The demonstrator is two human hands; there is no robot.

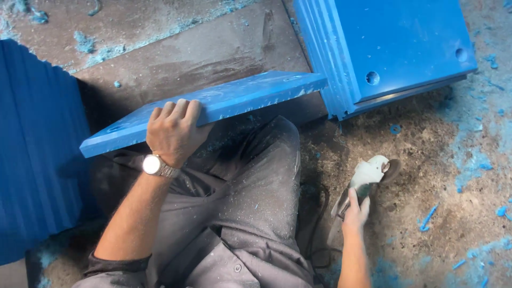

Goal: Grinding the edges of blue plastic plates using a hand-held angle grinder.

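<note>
While our left hand point(173, 130) curled its fingers over the near edge of the blue panel point(213, 104) tilted across our knees, our right hand point(356, 210) gripped the angle grinder point(368, 178) on the floor point(426, 170) beside us.

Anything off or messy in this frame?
Blue shavings litter the concrete floor. The left hand holds a blue panel tilted over the lap; the right hand grips an angle grinder on the floor.
</note>
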